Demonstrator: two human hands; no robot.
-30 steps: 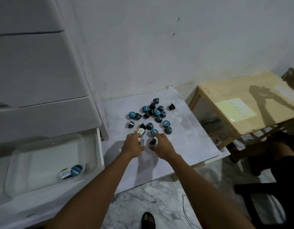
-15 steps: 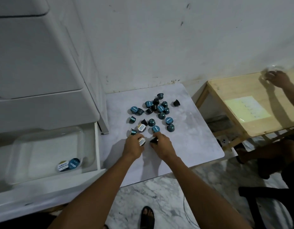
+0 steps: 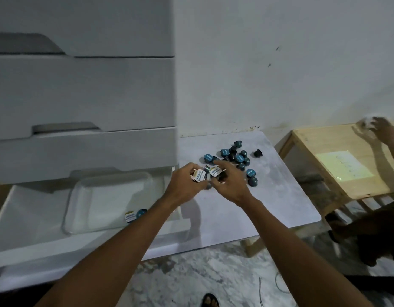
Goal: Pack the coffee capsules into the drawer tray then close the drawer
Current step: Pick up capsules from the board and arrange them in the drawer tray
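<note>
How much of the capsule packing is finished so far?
Barely begun. Two capsules lie in the tray. The left hand and right hand each hold a few more. A pile waits on the table, and the drawer is open.

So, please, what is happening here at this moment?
A person is packing coffee capsules into a clear tray that sits in an open drawer. The left hand and the right hand each hold capsules, lifted off the white table and close together; a white-lidded capsule shows in the left. Two capsules already lie in the tray. A loose pile of capsules remains on the table. Another person's hand rests on a wooden table at the right.
</note>
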